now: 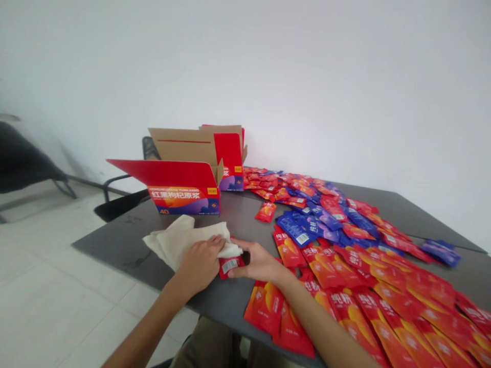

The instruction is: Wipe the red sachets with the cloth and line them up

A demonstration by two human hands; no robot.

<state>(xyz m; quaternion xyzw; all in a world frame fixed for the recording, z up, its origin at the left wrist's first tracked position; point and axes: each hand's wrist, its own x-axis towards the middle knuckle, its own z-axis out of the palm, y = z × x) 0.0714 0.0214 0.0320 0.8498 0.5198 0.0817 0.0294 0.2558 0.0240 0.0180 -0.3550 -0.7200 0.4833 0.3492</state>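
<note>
My left hand [200, 261] is closed on a cream-white cloth [177, 241], pressing its right end against a small red pouch [230, 264]. The pouch's barcode side faces up, close to the front edge of the table. From the right, my right hand [256, 263] grips the same pouch, thumb below and fingers above. A small dark patch shows between my right thumb and fingers; I cannot make out what it is. Part of the pouch is hidden beneath the cloth and fingers. Beside my right forearm lie red-orange pouches [264, 304].
An open red carton [184, 191] stands behind the cloth, with a second open carton [232, 153] farther back. Red and blue pouches [307, 220] spread across the dark table [132, 237] to the right. Chairs [120, 204] stand at the left, and a white wall rises behind.
</note>
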